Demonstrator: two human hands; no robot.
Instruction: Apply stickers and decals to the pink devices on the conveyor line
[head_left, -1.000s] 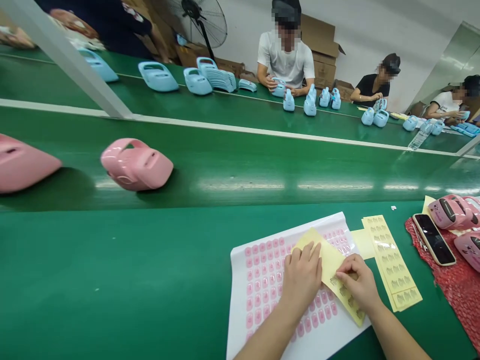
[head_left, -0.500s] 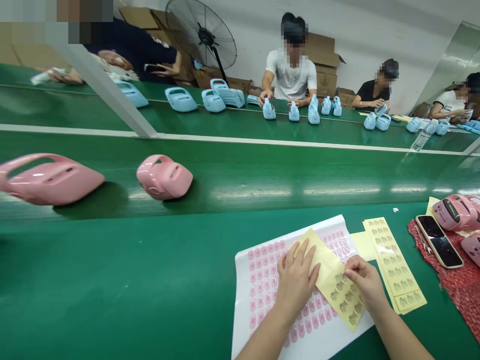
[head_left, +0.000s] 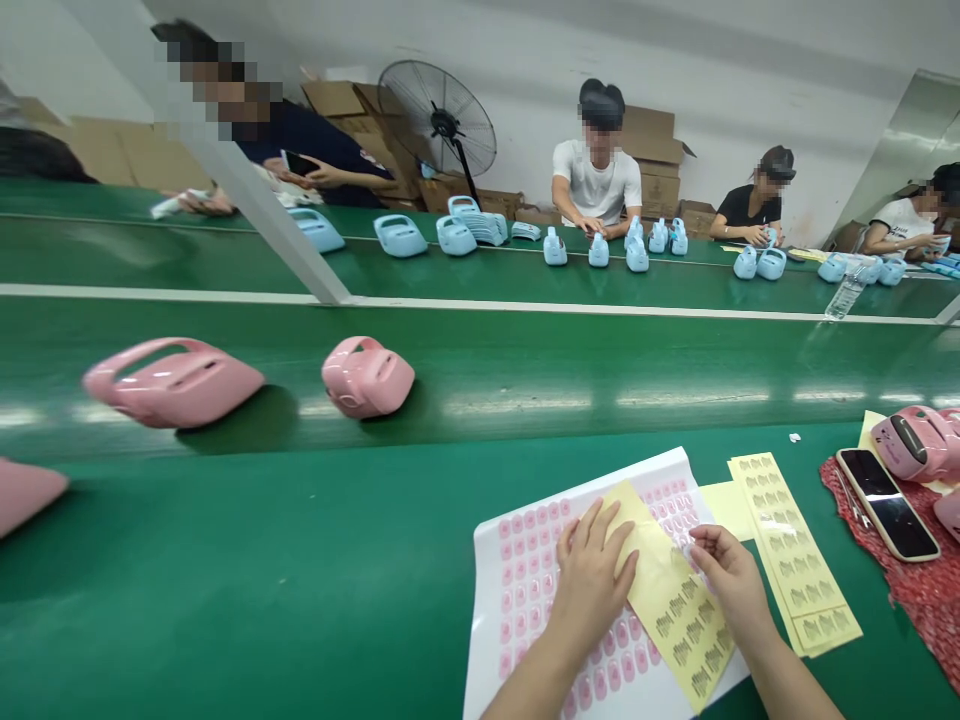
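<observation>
A yellow sticker sheet (head_left: 694, 625) with dark printed labels lies slantwise over a white sheet of pink oval stickers (head_left: 517, 570). My left hand (head_left: 596, 565) rests on the yellow sheet's bare upper part, fingers spread, pressing it down. At the sheet's right edge, beside the printed labels, my right hand (head_left: 724, 570) is closed in a pinch of thumb and forefinger. A small pale bit shows at those fingertips, too small to make out. To the right lie more yellow label strips (head_left: 791, 550).
A phone (head_left: 889, 505) and tweezers (head_left: 853, 498) lie on red bubble wrap (head_left: 919, 600), near a pink shell with a handle (head_left: 915, 440). More pink shells (head_left: 367, 377) stand on the green belt to the left. Across it, several people sit by light-blue shells (head_left: 401, 235).
The view has tilted up and turned left, so another pink shell shows at the left edge. My right hand's pinch has lifted slightly from the sheet's edge. My left hand stays put.
</observation>
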